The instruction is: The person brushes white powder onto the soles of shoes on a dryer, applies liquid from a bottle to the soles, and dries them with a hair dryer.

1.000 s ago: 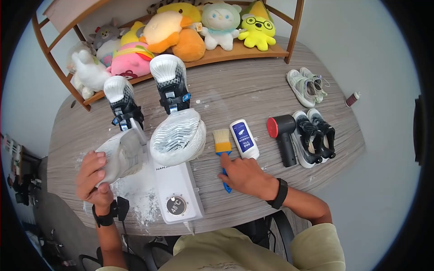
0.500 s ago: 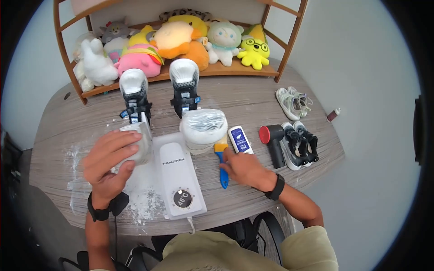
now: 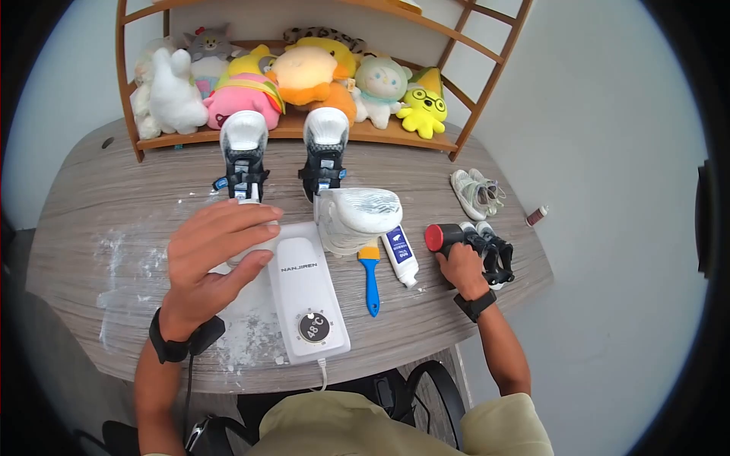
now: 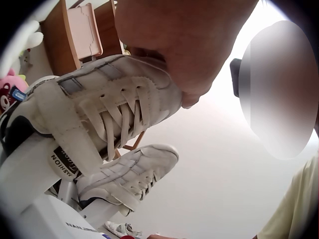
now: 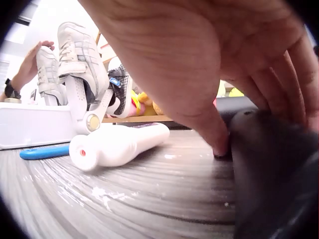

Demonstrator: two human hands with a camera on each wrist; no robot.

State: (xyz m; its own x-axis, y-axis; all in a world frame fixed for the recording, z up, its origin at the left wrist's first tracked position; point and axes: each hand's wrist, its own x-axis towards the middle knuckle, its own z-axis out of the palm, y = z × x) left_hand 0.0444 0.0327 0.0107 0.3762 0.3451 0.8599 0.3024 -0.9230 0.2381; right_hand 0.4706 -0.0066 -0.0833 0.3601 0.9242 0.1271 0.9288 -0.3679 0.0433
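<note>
My left hand holds the toe of a white shoe with laces and a strap. Most of that shoe is hidden behind the hand in the head view. It sits on an arm of a white shoe dryer whose dial reads 48°C. The dryer's other arm bears the matching white shoe, its sole streaked with white. At the right, my right hand grips a black hair dryer with a red end, thumb on one side and fingers on the other.
A blue-handled brush and a white bottle lie beside the shoe dryer. Two black-and-white shoes stand behind it. Dark shoes, pale shoes and a small bottle are at right. Plush toys fill a shelf; white powder marks the table.
My right hand has left the brush and moved right to the hair dryer. My left hand stays at the white shoe while the head view has shifted.
</note>
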